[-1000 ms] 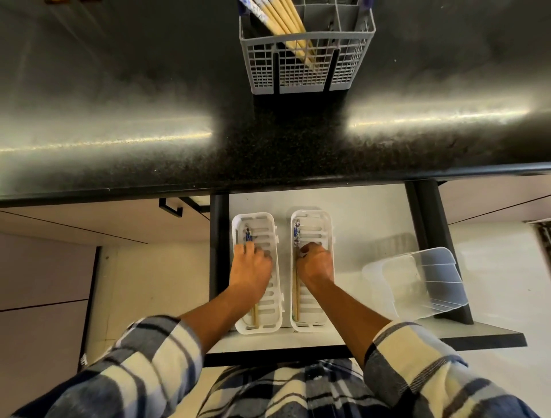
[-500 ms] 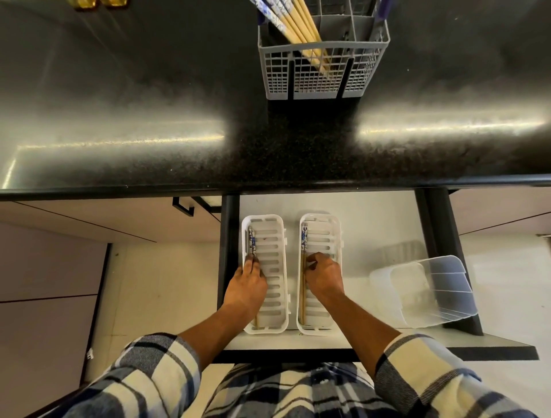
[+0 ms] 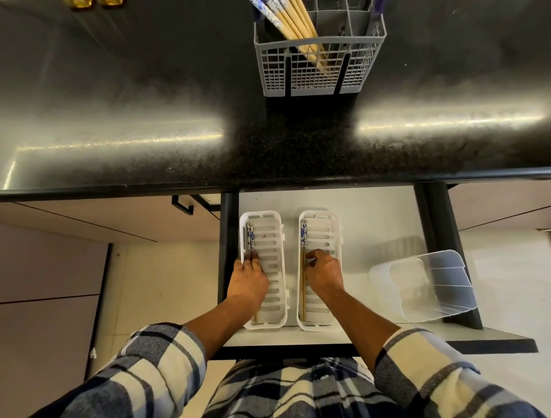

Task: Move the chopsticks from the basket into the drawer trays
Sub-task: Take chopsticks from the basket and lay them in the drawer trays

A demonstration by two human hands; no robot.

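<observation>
A grey wire basket [image 3: 319,68] stands on the black counter and holds several blue-topped wooden chopsticks [image 3: 287,21] leaning left. Below it, the open drawer [image 3: 372,214] holds two white slotted trays. The left tray [image 3: 275,229] has chopsticks [image 3: 250,235] along its left wall. My left hand [image 3: 249,280] lies flat over them with its fingertips resting on them. The right tray [image 3: 331,229] also has chopsticks [image 3: 303,235] along its left wall. My right hand [image 3: 323,273] sits beside them, fingers loosely bent, fingertips touching them but not gripping.
A clear plastic container [image 3: 423,286] lies on its side at the drawer's right. The counter edge [image 3: 268,182] overhangs the drawer's back. A black cabinet handle [image 3: 183,207] is to the drawer's left. Two amber objects [image 3: 95,3] stand at the counter's far left.
Both hands have slid back along the trays toward my body and loosened from fists. The chopsticks now lie in the trays, with more of their blue tops showing.
</observation>
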